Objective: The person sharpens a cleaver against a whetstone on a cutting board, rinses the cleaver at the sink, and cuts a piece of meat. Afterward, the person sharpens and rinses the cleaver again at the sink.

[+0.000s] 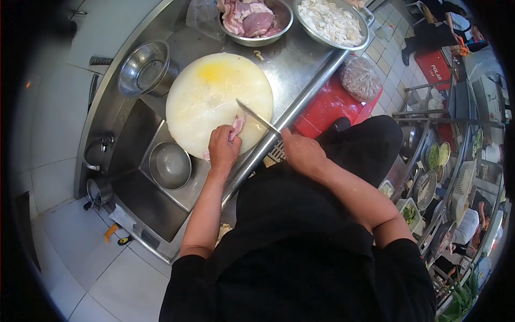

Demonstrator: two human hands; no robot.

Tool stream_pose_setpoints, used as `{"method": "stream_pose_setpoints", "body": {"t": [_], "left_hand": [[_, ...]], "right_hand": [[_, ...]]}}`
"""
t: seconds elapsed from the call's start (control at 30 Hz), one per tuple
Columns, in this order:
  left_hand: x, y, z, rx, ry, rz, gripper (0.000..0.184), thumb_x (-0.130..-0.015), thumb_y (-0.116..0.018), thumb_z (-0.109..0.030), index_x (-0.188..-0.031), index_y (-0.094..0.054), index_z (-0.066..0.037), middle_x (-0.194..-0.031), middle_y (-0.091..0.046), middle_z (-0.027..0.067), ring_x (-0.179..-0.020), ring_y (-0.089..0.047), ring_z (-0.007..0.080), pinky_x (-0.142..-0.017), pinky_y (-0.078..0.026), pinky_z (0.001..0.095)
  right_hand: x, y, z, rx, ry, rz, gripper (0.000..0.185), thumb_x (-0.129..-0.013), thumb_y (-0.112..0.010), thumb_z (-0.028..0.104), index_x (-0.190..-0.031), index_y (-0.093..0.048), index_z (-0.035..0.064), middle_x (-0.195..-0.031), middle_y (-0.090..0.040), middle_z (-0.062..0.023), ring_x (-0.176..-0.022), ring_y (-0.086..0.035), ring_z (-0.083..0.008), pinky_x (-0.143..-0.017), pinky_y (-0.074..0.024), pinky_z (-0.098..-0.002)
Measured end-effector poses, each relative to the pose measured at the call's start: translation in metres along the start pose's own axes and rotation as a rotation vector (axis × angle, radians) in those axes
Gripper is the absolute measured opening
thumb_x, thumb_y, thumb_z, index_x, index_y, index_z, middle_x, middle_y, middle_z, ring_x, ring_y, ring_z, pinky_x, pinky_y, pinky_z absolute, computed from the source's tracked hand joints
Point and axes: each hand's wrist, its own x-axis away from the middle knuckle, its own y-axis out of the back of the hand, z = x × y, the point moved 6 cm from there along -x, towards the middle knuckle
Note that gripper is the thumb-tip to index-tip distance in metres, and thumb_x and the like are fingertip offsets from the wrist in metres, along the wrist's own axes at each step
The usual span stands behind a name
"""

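Observation:
A round white cutting board (193, 115) with a yellow stain lies on the steel counter. On its near right part my left hand (222, 149) is closed on a piece of raw meat (236, 126), which pokes out past the fingers. My right hand (303, 153) grips the handle of a knife (257, 116); the handle itself is mostly hidden in the fist. The blade points up and left over the board, just beyond the meat. A small bit of meat (206, 155) shows at the board's near edge beside my left hand.
Behind the board stand a bowl of raw meat (257, 24) and a bowl of white pieces (330, 24). Steel bowls (144, 70) nest at the left, near a sink (134, 198) with another bowl (170, 165). A filled plastic bag (360, 79) rests on a red cooler (332, 107) at the right.

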Motion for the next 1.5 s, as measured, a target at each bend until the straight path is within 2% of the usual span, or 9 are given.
{"method": "stream_pose_setpoints", "body": {"t": [0.2,0.37,0.5,0.57,0.7,0.77,0.87,1.1,1.5], "left_hand": [[-0.003,0.000,0.001,0.005,0.037,0.043,0.026,-0.075,-0.069,-0.006,-0.100,-0.065,-0.003,-0.099,-0.067,0.0156,-0.091,-0.064,0.0348,-0.082,-0.053,0.0435],[-0.002,0.000,0.001,0.018,0.015,0.037,0.025,-0.076,-0.068,-0.006,-0.100,-0.063,-0.004,-0.102,-0.065,0.0156,-0.096,-0.061,0.0358,-0.085,-0.051,0.0451],[-0.001,-0.001,-0.001,0.029,-0.025,0.004,0.025,-0.075,-0.069,-0.006,-0.100,-0.063,-0.003,-0.104,-0.065,0.0157,-0.097,-0.061,0.0357,-0.086,-0.051,0.0444],[-0.001,-0.003,0.001,0.025,0.006,0.031,0.025,-0.075,-0.069,-0.006,-0.100,-0.063,-0.003,-0.104,-0.065,0.0157,-0.098,-0.061,0.0356,-0.087,-0.051,0.0443],[-0.003,0.000,0.000,0.022,0.064,0.073,0.025,-0.075,-0.068,-0.006,-0.099,-0.063,-0.002,-0.103,-0.065,0.0157,-0.098,-0.061,0.0354,-0.087,-0.051,0.0442],[-0.003,0.001,-0.001,0.014,0.066,0.084,0.025,-0.075,-0.069,-0.006,-0.099,-0.063,-0.002,-0.103,-0.064,0.0157,-0.099,-0.061,0.0355,-0.088,-0.051,0.0442],[-0.009,0.009,-0.019,0.052,0.070,0.030,0.025,-0.076,-0.070,-0.006,-0.100,-0.063,-0.002,-0.102,-0.065,0.0155,-0.099,-0.062,0.0354,-0.088,-0.052,0.0426],[-0.016,-0.004,-0.011,0.054,0.024,0.067,0.023,-0.083,-0.073,-0.009,-0.103,-0.067,0.000,-0.108,-0.068,0.0164,-0.097,-0.067,0.0351,-0.086,-0.055,0.0412],[-0.026,-0.007,-0.007,0.014,0.096,0.137,0.022,-0.081,-0.072,-0.010,-0.101,-0.072,-0.002,-0.103,-0.071,0.0154,-0.095,-0.068,0.0353,-0.085,-0.055,0.0423]], "right_hand": [[0.000,0.022,0.002,-0.072,-0.124,-0.118,0.018,-0.099,-0.047,0.010,-0.113,-0.049,-0.0017,-0.088,-0.069,-0.0253,-0.081,-0.071,-0.0436,-0.072,-0.0563,-0.0555],[0.017,0.059,0.037,-0.213,0.126,-0.357,0.019,-0.104,-0.050,0.017,-0.111,-0.049,-0.0005,-0.083,-0.067,-0.0237,-0.079,-0.070,-0.0422,-0.067,-0.0567,-0.0536],[0.019,0.039,0.028,-0.163,0.228,-0.421,0.018,-0.101,-0.048,0.013,-0.113,-0.050,-0.0008,-0.083,-0.068,-0.0240,-0.080,-0.071,-0.0421,-0.067,-0.0566,-0.0529],[0.004,0.004,-0.002,0.009,0.011,0.006,0.021,-0.098,-0.046,0.010,-0.115,-0.051,-0.0015,-0.084,-0.069,-0.0248,-0.081,-0.071,-0.0427,-0.069,-0.0562,-0.0536],[-0.003,0.013,-0.004,-0.011,-0.025,0.004,0.024,-0.095,-0.045,0.008,-0.116,-0.051,-0.0020,-0.086,-0.070,-0.0256,-0.082,-0.071,-0.0436,-0.071,-0.0559,-0.0550],[-0.011,0.021,-0.006,-0.018,-0.083,-0.157,0.023,-0.096,-0.045,0.009,-0.115,-0.051,-0.0024,-0.085,-0.070,-0.0247,-0.083,-0.071,-0.0443,-0.073,-0.0560,-0.0560],[-0.012,0.029,-0.002,-0.085,-0.078,-0.178,0.023,-0.096,-0.045,0.010,-0.115,-0.051,-0.0023,-0.086,-0.070,-0.0251,-0.083,-0.071,-0.0444,-0.074,-0.0560,-0.0561],[-0.006,0.006,0.024,-0.085,0.035,-0.061,0.021,-0.095,-0.046,0.010,-0.113,-0.051,-0.0006,-0.087,-0.069,-0.0258,-0.084,-0.071,-0.0439,-0.074,-0.0554,-0.0565],[-0.034,0.005,0.041,-0.125,0.082,0.020,0.022,-0.096,-0.046,0.009,-0.114,-0.050,-0.0009,-0.086,-0.070,-0.0261,-0.082,-0.071,-0.0447,-0.073,-0.0553,-0.0556]]}}
